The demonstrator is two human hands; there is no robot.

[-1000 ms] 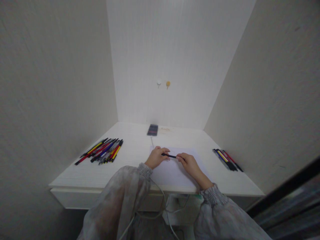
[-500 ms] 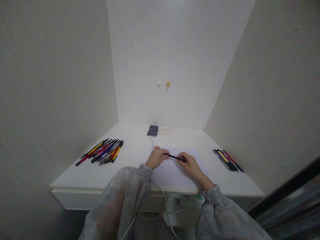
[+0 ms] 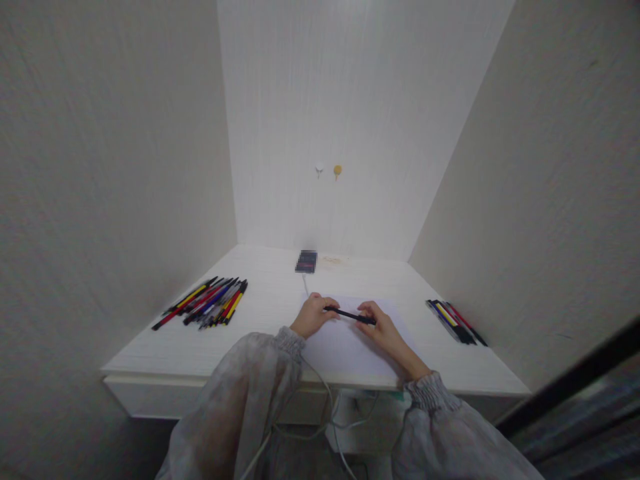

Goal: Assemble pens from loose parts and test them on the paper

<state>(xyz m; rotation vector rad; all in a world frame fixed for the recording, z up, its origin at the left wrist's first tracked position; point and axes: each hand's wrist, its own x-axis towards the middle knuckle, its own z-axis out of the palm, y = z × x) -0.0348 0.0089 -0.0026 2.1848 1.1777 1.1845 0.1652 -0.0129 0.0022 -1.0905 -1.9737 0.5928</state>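
Observation:
A slim black pen (image 3: pixel 349 315) is held level between my two hands, just above a white sheet of paper (image 3: pixel 345 353). My left hand (image 3: pixel 314 315) pinches its left end between thumb and fingers. Around its thicker right end, my right hand (image 3: pixel 381 328) closes with the thumb below and the fingers above. Both wrists come out of loose grey sleeves. The pen's tip at the left is partly hidden by my left fingers.
Many coloured pens (image 3: pixel 210 303) lie in a heap on the desk's left. A smaller row of pens (image 3: pixel 455 322) lies by the right wall. At the back sits a dark, pixelated device (image 3: pixel 306 261) with a cable. White cables (image 3: pixel 305 437) hang below the front edge.
My right hand has shifted very slightly to the right, its fingers a bit looser around the pen's end. My left hand keeps its pinch, and the pens on the desk stay put.

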